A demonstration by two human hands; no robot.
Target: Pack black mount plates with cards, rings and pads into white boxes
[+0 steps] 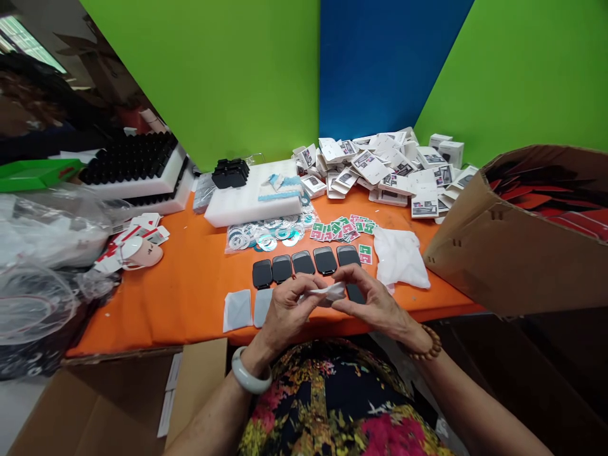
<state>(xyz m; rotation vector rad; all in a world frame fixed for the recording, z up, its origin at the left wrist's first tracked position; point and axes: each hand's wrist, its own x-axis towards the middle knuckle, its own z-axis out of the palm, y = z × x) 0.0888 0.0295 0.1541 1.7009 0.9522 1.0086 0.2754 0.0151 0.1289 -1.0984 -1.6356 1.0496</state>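
Between my hands is a small, thin white pouch, held over the front of the table. My left hand pinches its left side between thumb and fingers. At its right side, the thumb and fingers of my right hand are curled round the edge. Whether anything is inside the pouch I cannot tell. Just beyond my hands stands a row of black, rounded square devices; another black device is partly hidden behind my right hand. Left of my left hand lie two flat pieces in whitish sleeves, one partly covered.
A pile of white printed boxes fills the back. White foam, a bag of ring-shaped discs, green and red stickers and a white plastic bundle lie on the orange table. A large carton stands right.
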